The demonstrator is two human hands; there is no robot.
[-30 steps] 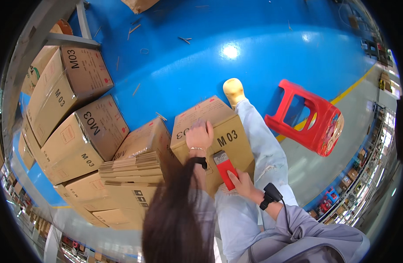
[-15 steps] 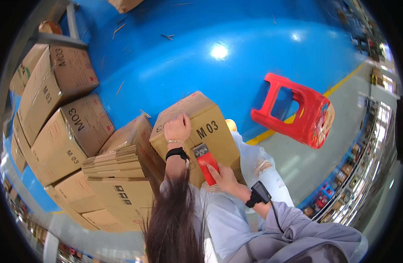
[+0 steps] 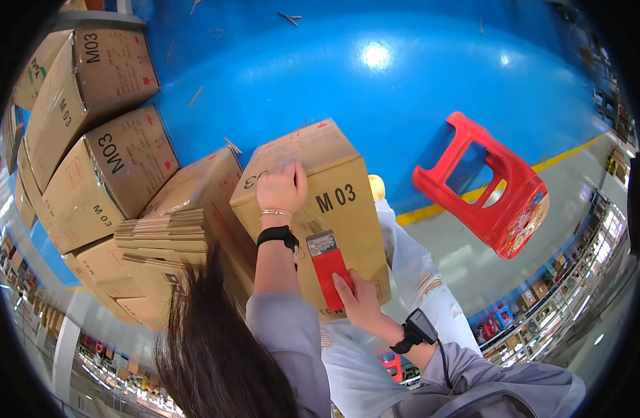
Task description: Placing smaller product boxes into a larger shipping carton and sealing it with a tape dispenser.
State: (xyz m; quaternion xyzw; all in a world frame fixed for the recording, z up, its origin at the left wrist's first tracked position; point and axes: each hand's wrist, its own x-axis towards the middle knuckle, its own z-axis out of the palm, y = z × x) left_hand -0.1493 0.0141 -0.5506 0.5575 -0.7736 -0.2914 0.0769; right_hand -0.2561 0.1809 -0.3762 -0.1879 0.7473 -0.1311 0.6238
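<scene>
Head view: right hand (image 3: 362, 304) grips an oblong red tool (image 3: 328, 276) (silvery-ended); left hand (image 3: 282, 188), curled closed, meets a cardboard box (image 3: 358, 240)

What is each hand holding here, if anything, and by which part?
The right hand holds the red tool with a silver head by the lower end of its red body. The left hand is at the carton's upper edge; whether it grips cannot be told.

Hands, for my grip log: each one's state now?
Left hand: curled at the carton; grip cannot be told.
Right hand: closed, holding the red tool.
</scene>
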